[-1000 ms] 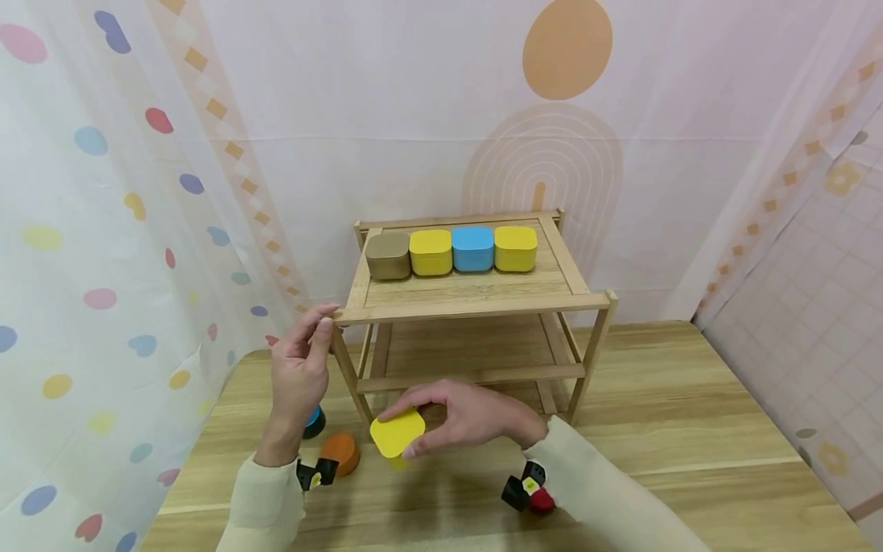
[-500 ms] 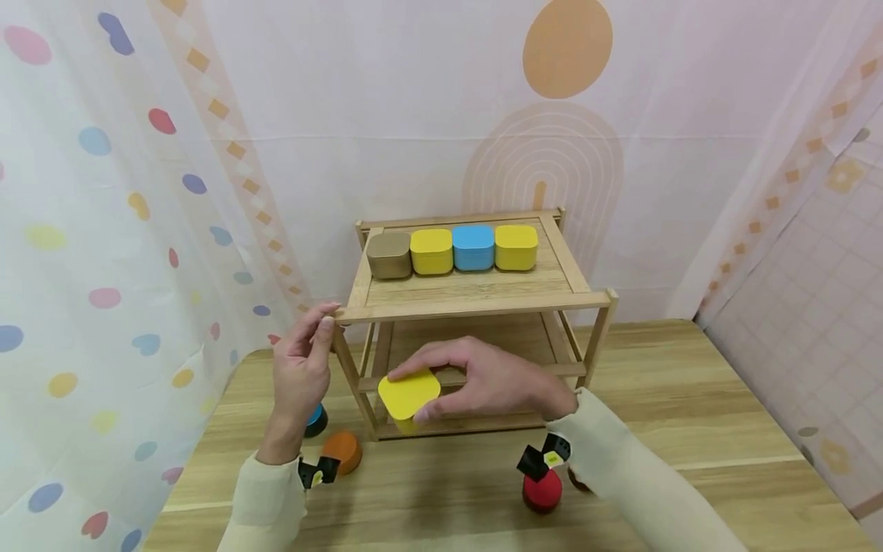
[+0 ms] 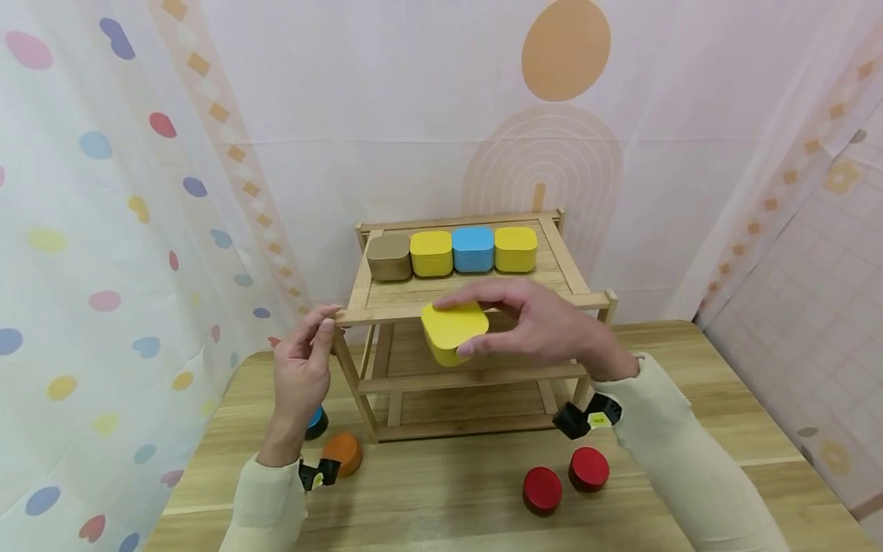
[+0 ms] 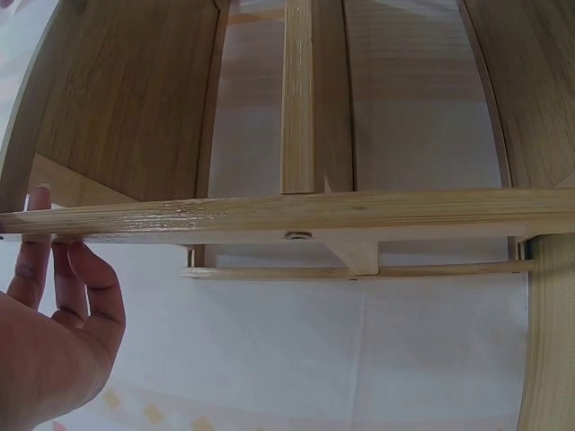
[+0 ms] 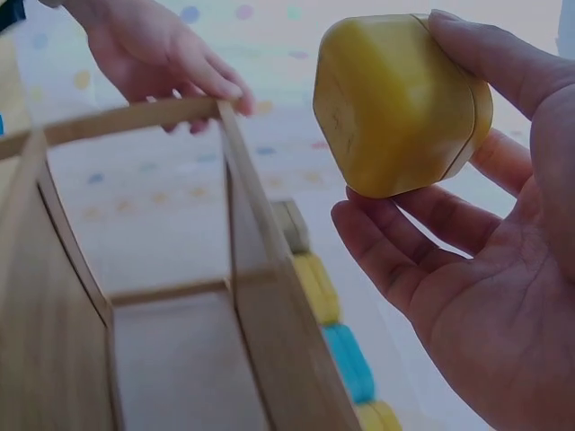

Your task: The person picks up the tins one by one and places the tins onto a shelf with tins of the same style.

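My right hand (image 3: 545, 326) holds a yellow rounded-square box (image 3: 451, 330) between thumb and fingers, in front of the top rail of a wooden tiered shelf (image 3: 386, 314). In the right wrist view the lidded yellow box (image 5: 386, 108) is tilted, its lid seam towards the palm. My left hand (image 3: 302, 368) holds the shelf's front left top corner; the left wrist view shows the fingers (image 4: 34, 256) at the rail. On the top tier, a brown box (image 3: 389, 258), a yellow box (image 3: 431, 254), a blue box (image 3: 473, 249) and another yellow box (image 3: 516, 249) form a row.
Two red round containers (image 3: 542, 491) stand on the wooden table (image 3: 441, 514) at the front right. An orange round container (image 3: 343, 454) and a blue-topped one (image 3: 317, 422) are near the left wrist. A patterned curtain (image 3: 345, 92) hangs behind.
My right hand has raised the yellow box from low before the shelf, up and to the right, to top-rail height. The red containers have come into full view. My left hand stays put.
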Demonstrator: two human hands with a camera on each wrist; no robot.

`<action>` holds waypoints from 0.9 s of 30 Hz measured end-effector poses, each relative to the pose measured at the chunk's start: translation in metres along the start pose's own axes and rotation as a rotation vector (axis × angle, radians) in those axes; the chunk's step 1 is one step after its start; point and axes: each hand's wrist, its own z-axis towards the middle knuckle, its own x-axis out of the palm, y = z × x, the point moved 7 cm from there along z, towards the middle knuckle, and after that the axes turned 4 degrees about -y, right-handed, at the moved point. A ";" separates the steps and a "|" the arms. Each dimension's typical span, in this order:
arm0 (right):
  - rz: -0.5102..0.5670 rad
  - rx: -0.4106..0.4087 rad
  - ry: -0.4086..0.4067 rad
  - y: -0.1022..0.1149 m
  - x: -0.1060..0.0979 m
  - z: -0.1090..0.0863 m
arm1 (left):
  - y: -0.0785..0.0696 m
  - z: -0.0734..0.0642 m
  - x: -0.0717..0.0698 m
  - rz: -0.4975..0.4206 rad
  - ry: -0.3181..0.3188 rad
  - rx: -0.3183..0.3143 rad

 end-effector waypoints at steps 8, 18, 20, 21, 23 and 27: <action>-0.061 0.101 -0.138 -0.010 -0.039 -0.013 | 0.000 -0.001 0.001 -0.011 0.006 -0.005; -0.142 0.115 -0.276 -0.024 -0.070 -0.024 | -0.001 0.000 -0.001 -0.024 0.012 0.020; -0.157 0.142 -0.300 -0.028 -0.073 -0.027 | -0.002 0.000 -0.002 -0.019 0.013 0.026; -0.162 0.153 -0.310 -0.030 -0.075 -0.028 | -0.001 0.000 -0.002 -0.029 0.014 0.027; -0.168 0.170 -0.330 -0.033 -0.077 -0.030 | -0.001 0.000 -0.002 -0.020 0.011 0.027; -0.178 0.200 -0.363 -0.039 -0.080 -0.032 | 0.002 -0.001 -0.004 -0.007 0.006 0.022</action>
